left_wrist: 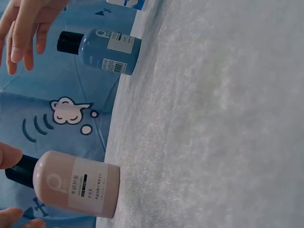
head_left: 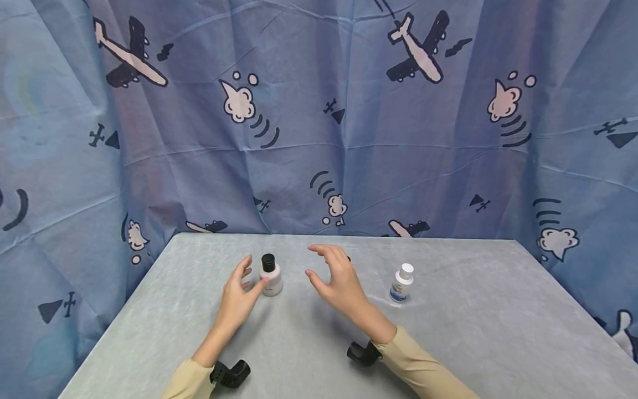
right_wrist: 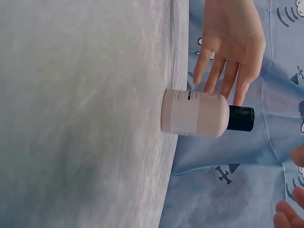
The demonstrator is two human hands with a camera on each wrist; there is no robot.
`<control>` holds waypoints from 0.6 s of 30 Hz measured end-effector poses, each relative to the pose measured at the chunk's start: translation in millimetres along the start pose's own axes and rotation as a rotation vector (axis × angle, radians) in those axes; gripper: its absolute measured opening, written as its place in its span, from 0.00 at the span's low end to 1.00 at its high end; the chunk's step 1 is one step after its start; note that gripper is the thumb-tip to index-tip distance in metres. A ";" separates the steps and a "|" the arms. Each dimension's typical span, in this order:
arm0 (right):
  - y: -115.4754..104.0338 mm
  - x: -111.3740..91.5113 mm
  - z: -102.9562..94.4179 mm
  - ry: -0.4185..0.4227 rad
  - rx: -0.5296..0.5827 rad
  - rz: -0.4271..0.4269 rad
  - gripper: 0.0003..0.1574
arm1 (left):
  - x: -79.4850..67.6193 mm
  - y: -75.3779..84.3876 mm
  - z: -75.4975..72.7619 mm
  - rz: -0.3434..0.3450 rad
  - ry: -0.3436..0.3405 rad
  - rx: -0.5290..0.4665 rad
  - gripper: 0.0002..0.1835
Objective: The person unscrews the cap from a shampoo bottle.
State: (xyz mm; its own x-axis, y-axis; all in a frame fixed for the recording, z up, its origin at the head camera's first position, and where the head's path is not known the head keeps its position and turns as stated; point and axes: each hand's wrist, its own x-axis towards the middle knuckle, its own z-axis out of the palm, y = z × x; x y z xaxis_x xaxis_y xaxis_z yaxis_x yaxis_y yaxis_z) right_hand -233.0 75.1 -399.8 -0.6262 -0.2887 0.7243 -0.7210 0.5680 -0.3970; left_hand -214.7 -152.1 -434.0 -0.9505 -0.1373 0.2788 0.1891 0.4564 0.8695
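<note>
A pale pink bottle with a black cap stands upright on the table. Just left of it is my left hand, thumb and fingers spread apart, the thumb overlapping the bottle in the head view; whether it touches cannot be told. My right hand hovers to the right of that bottle, fingers parted and holding nothing. A blue bottle with a black cap shows in the left wrist view, near the right hand; the right hand hides nearly all of it in the head view.
Right of my right hand stands a small white bottle with a white cap and blue label. The grey-white cloth-covered table ends at a blue patterned curtain. Each wrist wears a black camera strap.
</note>
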 end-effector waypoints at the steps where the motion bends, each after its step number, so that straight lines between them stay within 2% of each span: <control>1: -0.7 0.5 1.1 -0.003 0.005 0.004 0.30 | 0.9 -0.7 0.4 -0.001 -0.006 -0.005 0.37; 9: -6.2 4.5 9.8 -0.014 0.047 0.000 0.30 | 7.4 -6.8 4.4 -0.024 -0.029 -0.024 0.40; 18: -8.9 8.9 22.5 -0.031 0.116 0.057 0.29 | 13.2 -16.5 11.7 -0.055 -0.059 -0.067 0.42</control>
State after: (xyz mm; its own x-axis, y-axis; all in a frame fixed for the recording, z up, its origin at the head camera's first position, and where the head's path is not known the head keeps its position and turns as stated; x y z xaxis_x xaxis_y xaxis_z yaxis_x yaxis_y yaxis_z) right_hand -238.8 50.1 -402.5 -0.6746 -0.2833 0.6817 -0.7125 0.4916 -0.5007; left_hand -233.2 -151.1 -449.5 -0.9724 -0.1076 0.2071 0.1505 0.3891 0.9088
